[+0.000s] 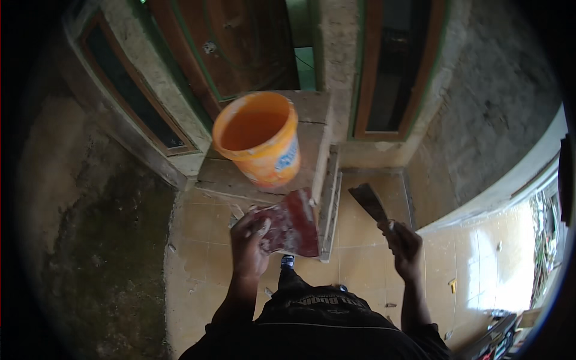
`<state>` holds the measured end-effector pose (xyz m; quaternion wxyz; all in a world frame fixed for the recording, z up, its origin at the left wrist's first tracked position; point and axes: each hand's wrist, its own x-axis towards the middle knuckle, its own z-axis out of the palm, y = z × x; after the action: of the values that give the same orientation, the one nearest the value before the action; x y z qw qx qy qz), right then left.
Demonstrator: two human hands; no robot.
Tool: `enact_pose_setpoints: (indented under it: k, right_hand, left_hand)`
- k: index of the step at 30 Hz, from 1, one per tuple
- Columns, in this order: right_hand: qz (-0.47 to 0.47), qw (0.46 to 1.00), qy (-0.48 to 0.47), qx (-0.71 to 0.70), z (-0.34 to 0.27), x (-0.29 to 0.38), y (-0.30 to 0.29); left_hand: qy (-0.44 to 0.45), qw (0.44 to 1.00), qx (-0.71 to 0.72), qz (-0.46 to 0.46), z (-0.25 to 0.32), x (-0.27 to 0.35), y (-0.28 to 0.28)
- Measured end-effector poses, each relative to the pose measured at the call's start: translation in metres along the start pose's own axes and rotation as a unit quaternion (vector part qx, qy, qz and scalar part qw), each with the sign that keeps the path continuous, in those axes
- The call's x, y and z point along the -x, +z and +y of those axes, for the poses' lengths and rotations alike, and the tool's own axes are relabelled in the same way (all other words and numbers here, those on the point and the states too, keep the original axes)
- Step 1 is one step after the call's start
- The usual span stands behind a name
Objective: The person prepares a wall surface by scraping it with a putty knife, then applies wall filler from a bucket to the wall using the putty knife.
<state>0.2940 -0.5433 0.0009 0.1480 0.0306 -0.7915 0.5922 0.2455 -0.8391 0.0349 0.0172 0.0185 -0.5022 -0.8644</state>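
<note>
My left hand point(252, 238) grips a dark red flat sheet point(294, 225), smeared with pale residue; its exact kind is not plain. Out to the right, my right hand point(402, 245) is closed around the handle of a putty knife point(370, 200), its broad dark blade slanting up and to the left. Just beyond the sheet, an orange plastic bucket point(274, 164) stands on a wooden platform point(310, 130). Pale smears mark the bucket's rim and wall. Its inside looks orange, and I cannot tell whether anything lies at the bottom.
A wooden door point(243, 49) stands behind the platform, between narrow framed windows point(135, 90) point(391, 76). Rough plastered wall point(490, 103) rises at right. Small debris and a yellow object point(452, 286) lie on the tiled floor point(360, 265). Assorted items point(495, 337) sit at lower right.
</note>
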Motion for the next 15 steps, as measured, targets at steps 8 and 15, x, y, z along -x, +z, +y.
enact_pose_setpoints:
  k: [8, 15]
  right_hand:
    - [-0.093, 0.956, -0.195, 0.197, -0.153, -0.159, 0.055]
    - [-0.209, 0.890, -0.374, 0.157, -0.188, -0.228, 0.084]
  left_hand:
    - [0.205, 0.969, 0.080, 0.115, 0.094, -0.057, -0.151]
    - [0.180, 0.982, 0.054, 0.037, 0.112, -0.167, -0.168]
